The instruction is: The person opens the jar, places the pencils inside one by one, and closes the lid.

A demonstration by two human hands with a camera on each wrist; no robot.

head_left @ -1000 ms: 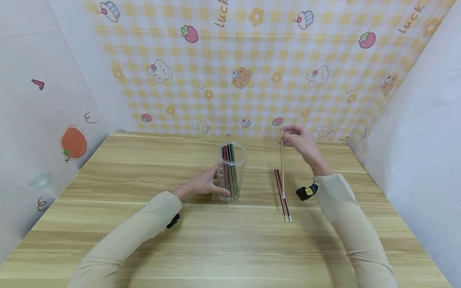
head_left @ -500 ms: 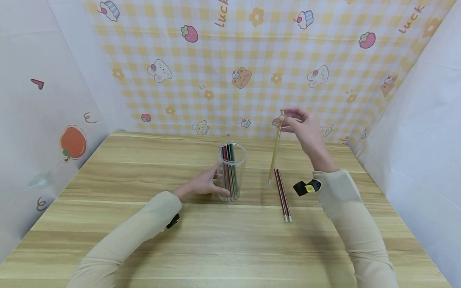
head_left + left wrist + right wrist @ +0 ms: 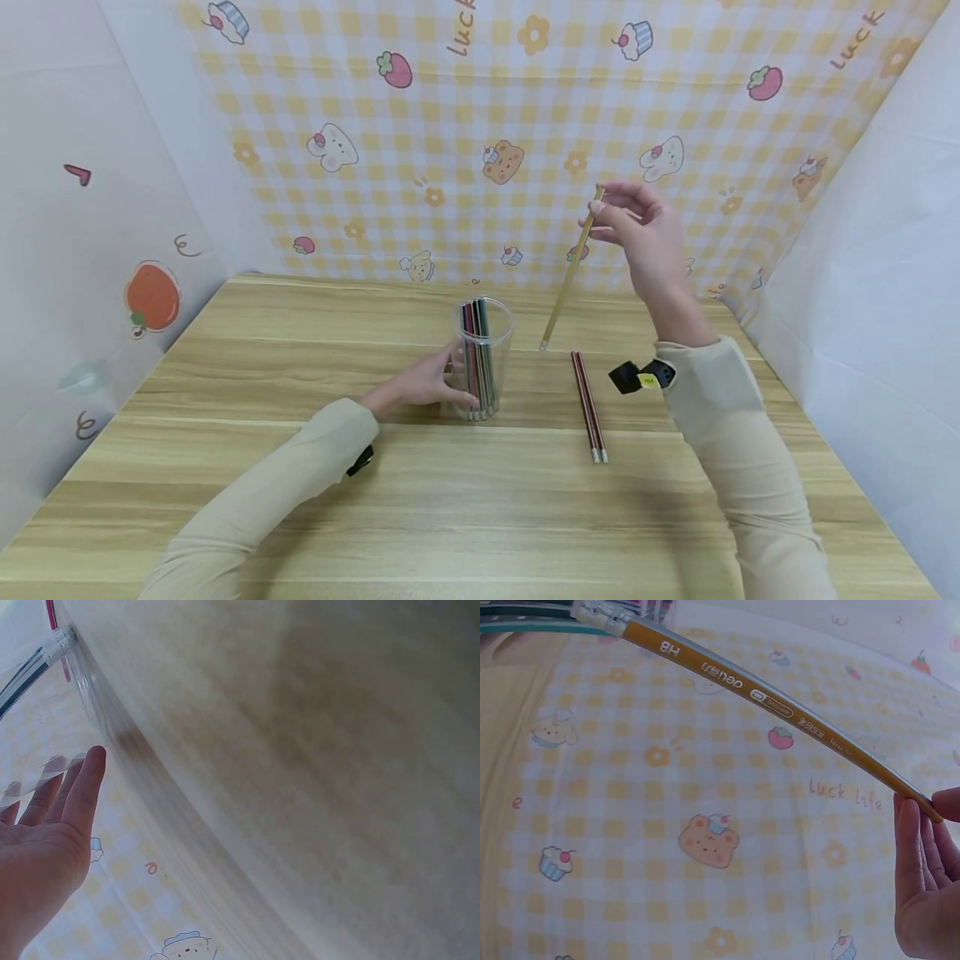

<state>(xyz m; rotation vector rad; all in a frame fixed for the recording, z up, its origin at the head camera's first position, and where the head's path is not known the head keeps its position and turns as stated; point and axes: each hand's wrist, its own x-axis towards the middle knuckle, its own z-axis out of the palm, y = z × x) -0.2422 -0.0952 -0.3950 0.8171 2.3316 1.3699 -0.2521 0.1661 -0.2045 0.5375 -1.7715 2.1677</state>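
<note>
Sleeves: on my head feed, a beige left sleeve point(image 3: 262, 492) and a beige right sleeve point(image 3: 750, 467) reach in from the near edge.
Tabletop: wood-grain table point(image 3: 487, 517), pale, its grain running left to right.
Red pair: two dark red pencils point(image 3: 589, 408) lie side by side to the right of the cup; white eraser ends point toward the wearer, far ends angle slightly left.
Left hand: I read the left hand point(image 3: 426, 379) as gripping the cup's left side, thumb in front, fingers behind.
Cup: clear cup point(image 3: 504, 362), upright on the wood.
Cup contents: several dark and coloured pencils point(image 3: 477, 358) stand nearly upright, silvery ends down.
Yellow pencil: the yellow pencil point(image 3: 572, 268) is in the air, right of the cup; long axis slanted, eraser end down and left, cupward, other end up and right.
Right hand: the right hand point(image 3: 651, 242) pinches that upper end between thumb and fingertips.
Lettering: I make out "HB" and "deli", upside down, on the right wrist feed.
Room: yellow-checked backdrop point(image 3: 465, 108) with cartoon prints behind; white left sheet point(image 3: 52, 283) and white right sheet point(image 3: 870, 275) flank it.
</note>
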